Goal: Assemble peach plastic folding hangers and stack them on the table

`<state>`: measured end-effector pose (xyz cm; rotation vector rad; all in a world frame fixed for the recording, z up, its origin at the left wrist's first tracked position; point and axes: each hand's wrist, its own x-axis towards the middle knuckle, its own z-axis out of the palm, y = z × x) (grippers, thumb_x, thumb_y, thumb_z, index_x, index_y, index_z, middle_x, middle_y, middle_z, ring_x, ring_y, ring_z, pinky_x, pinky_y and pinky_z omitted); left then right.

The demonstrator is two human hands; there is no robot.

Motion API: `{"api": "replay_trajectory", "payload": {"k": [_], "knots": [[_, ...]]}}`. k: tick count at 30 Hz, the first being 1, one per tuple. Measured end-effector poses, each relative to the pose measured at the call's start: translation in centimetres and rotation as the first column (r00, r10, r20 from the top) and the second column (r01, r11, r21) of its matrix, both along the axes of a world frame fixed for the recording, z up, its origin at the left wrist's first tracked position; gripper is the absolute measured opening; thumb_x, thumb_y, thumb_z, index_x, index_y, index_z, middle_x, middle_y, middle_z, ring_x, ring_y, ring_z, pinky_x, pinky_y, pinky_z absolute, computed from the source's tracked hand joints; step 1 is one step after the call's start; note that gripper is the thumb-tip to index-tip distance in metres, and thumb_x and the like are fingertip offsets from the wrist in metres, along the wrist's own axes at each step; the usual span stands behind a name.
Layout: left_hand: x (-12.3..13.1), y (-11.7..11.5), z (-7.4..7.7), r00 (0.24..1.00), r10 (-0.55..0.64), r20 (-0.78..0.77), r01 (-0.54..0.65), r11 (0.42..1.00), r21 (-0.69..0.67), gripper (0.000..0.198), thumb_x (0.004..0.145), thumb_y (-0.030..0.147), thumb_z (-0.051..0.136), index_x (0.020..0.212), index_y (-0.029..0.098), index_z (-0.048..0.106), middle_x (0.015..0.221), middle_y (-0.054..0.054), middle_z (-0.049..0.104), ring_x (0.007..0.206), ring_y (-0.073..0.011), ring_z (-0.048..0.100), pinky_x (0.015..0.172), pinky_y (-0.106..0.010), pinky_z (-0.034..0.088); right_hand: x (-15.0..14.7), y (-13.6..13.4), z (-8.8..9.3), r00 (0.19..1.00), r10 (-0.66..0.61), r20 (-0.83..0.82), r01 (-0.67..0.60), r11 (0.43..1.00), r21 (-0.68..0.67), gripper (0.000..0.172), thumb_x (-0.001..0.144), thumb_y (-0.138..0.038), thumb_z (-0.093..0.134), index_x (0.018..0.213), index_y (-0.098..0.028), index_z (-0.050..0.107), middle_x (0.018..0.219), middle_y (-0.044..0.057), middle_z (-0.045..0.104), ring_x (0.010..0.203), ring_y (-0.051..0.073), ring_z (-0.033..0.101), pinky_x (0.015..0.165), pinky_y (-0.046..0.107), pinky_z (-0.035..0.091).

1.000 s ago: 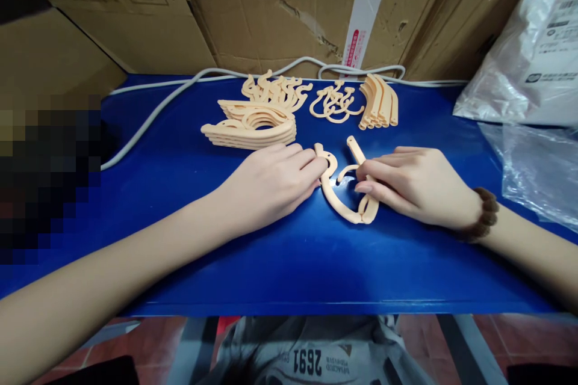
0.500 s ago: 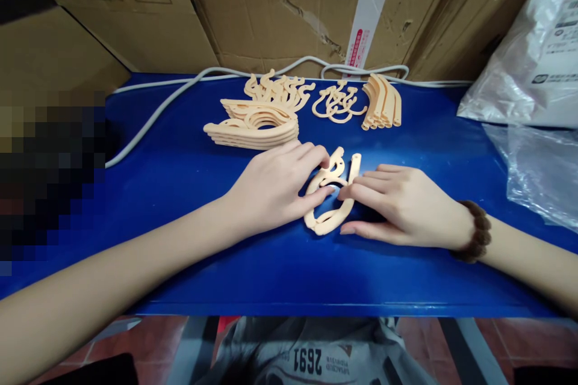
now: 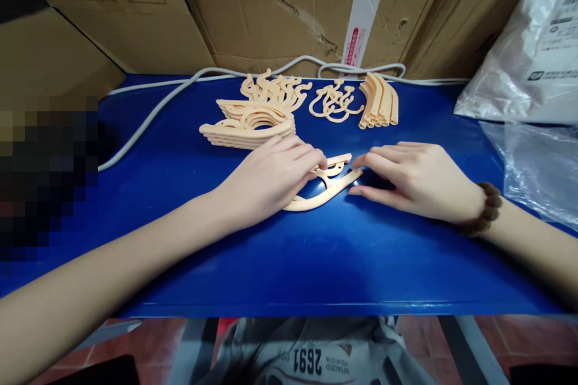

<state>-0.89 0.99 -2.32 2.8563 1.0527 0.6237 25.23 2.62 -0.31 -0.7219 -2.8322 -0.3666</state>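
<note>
A beige plastic folding hanger (image 3: pixel 311 201) lies on the blue table, its long curved bar towards me. My left hand (image 3: pixel 275 174) is closed over its left part and hides much of it. The fingers of my right hand (image 3: pixel 401 180) are at the bar's right end, index fingertip against or just above the tip. The right thumb sits lower, apart from the index finger. Behind my left hand is a stack of beige hanger frames (image 3: pixel 248 127).
At the back lie wavy beige pieces (image 3: pixel 275 91), beige hooks (image 3: pixel 335 102) and a bundle of curved beige arms (image 3: pixel 379 102). A white cable (image 3: pixel 156 117) runs behind them along cardboard boxes (image 3: pixel 253 12). Clear plastic bags (image 3: pixel 515 72) lie at the right.
The hanger has turned, its open end now pointing right and its long bar lying nearer me. My right hand has moved slightly away and up to the bar's end.
</note>
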Motion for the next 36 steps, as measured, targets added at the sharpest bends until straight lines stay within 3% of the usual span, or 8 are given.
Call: {"api": "replay_trajectory", "payload": {"k": [10, 13, 15, 18, 20, 25, 33, 36], "knots": [[-0.1, 0.1, 0.0, 0.999, 0.012, -0.045, -0.004, 0.986, 0.169, 0.018, 0.098, 0.014, 0.051, 0.105, 0.014, 0.067, 0.101, -0.006, 0.073, 0.095, -0.0227, 0.061, 0.088, -0.035, 0.046, -0.5, -0.9, 0.4, 0.994, 0.113, -0.008, -0.113, 0.991, -0.078, 0.041, 0.103, -0.047, 0.04, 0.083, -0.018, 0.061, 0.069, 0.001, 0.062, 0.059, 0.013, 0.053, 0.061, 0.027, 0.036], [-0.1, -0.1, 0.0, 0.996, 0.032, -0.085, -0.016, 0.982, 0.187, 0.018, 0.097, 0.014, 0.05, 0.103, 0.015, 0.067, 0.103, -0.007, 0.073, 0.097, -0.0238, 0.061, 0.089, -0.037, 0.047, 0.0, -0.5, 1.0, 0.997, -0.018, -0.07, 0.015, 0.999, -0.037, 0.042, 0.101, -0.05, 0.042, 0.086, -0.018, 0.064, 0.072, 0.002, 0.065, 0.061, 0.014, 0.054, 0.062, 0.028, 0.037], [-0.1, -0.2, 0.1, 0.994, 0.043, -0.103, -0.022, 0.98, 0.198, 0.019, 0.097, 0.014, 0.049, 0.102, 0.015, 0.067, 0.105, -0.007, 0.073, 0.098, -0.0243, 0.061, 0.089, -0.038, 0.047, 0.6, 0.2, 1.3, 0.966, -0.206, -0.156, 0.208, 0.978, -0.006, 0.041, 0.1, -0.049, 0.044, 0.086, -0.017, 0.066, 0.073, 0.003, 0.066, 0.062, 0.015, 0.055, 0.061, 0.028, 0.036], [0.0, -0.3, 0.2, 0.993, 0.043, -0.112, -0.02, 0.979, 0.204, 0.019, 0.097, 0.013, 0.048, 0.103, 0.014, 0.066, 0.109, -0.008, 0.072, 0.1, -0.0253, 0.062, 0.09, -0.039, 0.047, 1.7, 1.8, 1.4, 0.84, -0.508, -0.189, 0.522, 0.852, 0.031, 0.041, 0.1, -0.045, 0.043, 0.095, -0.015, 0.07, 0.082, 0.009, 0.068, 0.073, 0.019, 0.058, 0.059, 0.031, 0.033], [0.1, -0.4, 0.3, 0.994, 0.032, -0.1, -0.012, 0.981, 0.194, 0.02, 0.098, 0.014, 0.047, 0.106, 0.013, 0.066, 0.111, -0.01, 0.071, 0.102, -0.0259, 0.062, 0.091, -0.041, 0.048, 2.6, 2.9, 1.1, 0.778, -0.62, -0.104, 0.628, 0.774, 0.081, 0.042, 0.101, -0.037, 0.038, 0.115, -0.013, 0.069, 0.098, 0.015, 0.069, 0.087, 0.025, 0.058, 0.063, 0.033, 0.033], [0.4, -0.8, 0.7, 0.997, -0.069, -0.024, 0.072, 0.986, 0.152, 0.022, 0.1, 0.018, 0.047, 0.106, 0.011, 0.066, 0.112, -0.011, 0.07, 0.101, -0.025, 0.061, 0.089, -0.04, 0.049, 4.1, 4.7, 0.1, 0.744, -0.661, 0.095, 0.651, 0.75, 0.118, 0.051, 0.094, -0.015, 0.036, 0.139, -0.017, 0.059, 0.125, 0.019, 0.061, 0.094, 0.027, 0.053, 0.073, 0.036, 0.036], [0.7, -1.0, 0.7, 0.991, -0.133, -0.016, 0.134, 0.981, 0.139, 0.021, 0.1, 0.017, 0.047, 0.103, 0.011, 0.067, 0.117, -0.011, 0.069, 0.107, -0.0235, 0.059, 0.093, -0.036, 0.049, 3.7, 4.1, 1.7, 0.702, -0.71, 0.053, 0.696, 0.7, 0.161, 0.037, 0.093, -0.022, 0.041, 0.093, -0.012, 0.077, 0.107, 0.014, 0.07, 0.088, 0.024, 0.056, 0.068, 0.035, 0.032], [0.7, -1.0, 0.7, 0.99, -0.139, -0.014, 0.139, 0.98, 0.145, 0.021, 0.101, 0.018, 0.047, 0.103, 0.011, 0.067, 0.116, -0.011, 0.069, 0.107, -0.0237, 0.06, 0.093, -0.036, 0.05, 3.9, 4.0, 1.8, 0.683, -0.727, 0.069, 0.708, 0.682, 0.185, 0.038, 0.093, -0.02, 0.04, 0.108, -0.013, 0.074, 0.108, 0.015, 0.071, 0.087, 0.024, 0.059, 0.067, 0.035, 0.031]]}}
